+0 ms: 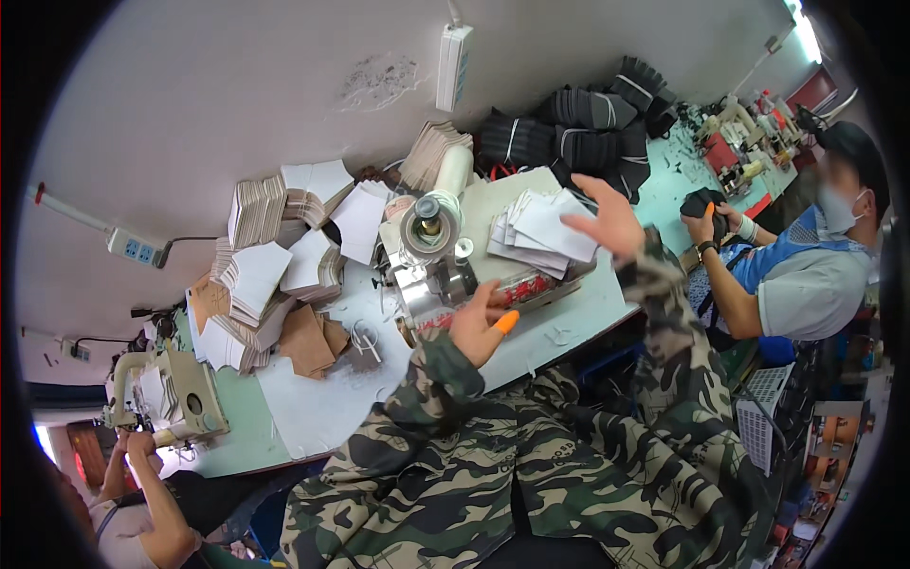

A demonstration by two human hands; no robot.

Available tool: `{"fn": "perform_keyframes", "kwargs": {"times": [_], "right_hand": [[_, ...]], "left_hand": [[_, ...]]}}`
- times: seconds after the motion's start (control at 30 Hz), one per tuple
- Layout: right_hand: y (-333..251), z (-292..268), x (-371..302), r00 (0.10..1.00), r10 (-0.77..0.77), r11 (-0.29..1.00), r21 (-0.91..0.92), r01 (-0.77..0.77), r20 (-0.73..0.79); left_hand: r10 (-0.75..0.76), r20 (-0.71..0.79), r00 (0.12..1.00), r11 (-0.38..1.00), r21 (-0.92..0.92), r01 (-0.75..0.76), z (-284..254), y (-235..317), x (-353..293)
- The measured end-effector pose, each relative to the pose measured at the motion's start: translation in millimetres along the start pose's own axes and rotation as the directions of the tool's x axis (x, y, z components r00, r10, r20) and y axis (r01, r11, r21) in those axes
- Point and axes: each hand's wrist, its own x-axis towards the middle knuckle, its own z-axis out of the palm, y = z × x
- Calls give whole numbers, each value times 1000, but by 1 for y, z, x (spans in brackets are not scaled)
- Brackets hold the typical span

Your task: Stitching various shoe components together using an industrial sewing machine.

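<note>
"How far along is the work?"

"Hard to judge. A pile of white panels (545, 230) lies on the sewing machine (453, 173) bed, right of the frame's centre; more white stacks (254, 277) sit on the surface (294, 403), centre left. I can't tell which are finished."

"And the grip?"

"Right hand (614, 226) spread wide over the pile's edge, contact unclear; left hand (477, 330) loosely parted, visibly holding nothing."

"The pile?"

"Flat, angular pieces, unevenly fanned."

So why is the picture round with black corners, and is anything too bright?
Head view: the fisheye lens makes the round edge and black corners; head view, upper right: a bright strip glares white; head view, middle: the white cards look fairly clear.
</note>
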Motion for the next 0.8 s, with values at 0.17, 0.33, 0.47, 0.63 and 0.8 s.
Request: {"fn": "perform_keyframes", "kwargs": {"times": [0.17, 0.33, 0.47, 0.63, 0.8], "right_hand": [[58, 49, 36, 885, 158, 983, 15, -183, 438], [21, 40, 29, 760, 124, 925, 202, -320, 638], [19, 26, 26, 786, 170, 977, 5, -215, 594], [39, 43, 6, 865, 0, 800, 519, -301, 501], [24, 43, -8, 888, 68, 720, 594, -359, 454]], "left_hand": [[-19, -413, 910, 956, -273, -104, 40, -11, 58], [79, -581, 810, 996, 16, -86, 36, 11, 79], [19, -590, 807, 999, 35, 2, 44, 9, 93], [52, -627, 778, 992, 124, 33, 50, -6, 106], [8, -624, 781, 984, 144, 105, 38, -12, 101]]}}
